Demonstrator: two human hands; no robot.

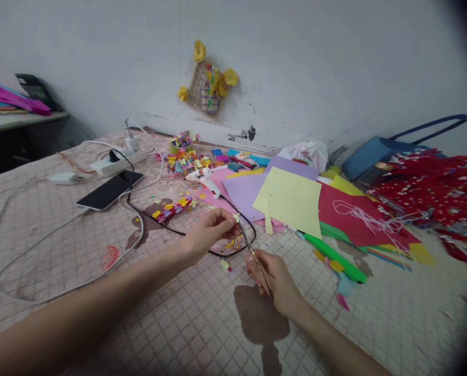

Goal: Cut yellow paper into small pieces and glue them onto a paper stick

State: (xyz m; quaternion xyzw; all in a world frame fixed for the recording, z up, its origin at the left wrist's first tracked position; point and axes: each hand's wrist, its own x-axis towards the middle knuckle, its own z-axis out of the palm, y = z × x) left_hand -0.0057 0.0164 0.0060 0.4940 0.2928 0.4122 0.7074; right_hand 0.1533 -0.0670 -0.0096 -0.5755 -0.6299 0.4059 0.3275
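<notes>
My right hand (276, 277) is closed around a slim pair of scissors (250, 247), whose blades point up and away from me. Between the fingertips of my left hand (212, 230) is a small piece of pale yellow paper (236, 217), right at the scissor tips. Whether the blades are apart cannot be made out. Just beyond the hands lies a white hot glue gun (208, 183) with a black cord. A pale yellow sheet (296, 196) with a narrow strip on it rests on purple paper (245, 196), ahead of my right hand.
On the left lie a dark phone (110, 191), a white power strip (119, 163) and looping cables. Colourful paper scraps (186, 163) are heaped at the back. Red paper (345, 216) with white string, a green strip (335, 258) and a blue bag (374, 154) occupy the right.
</notes>
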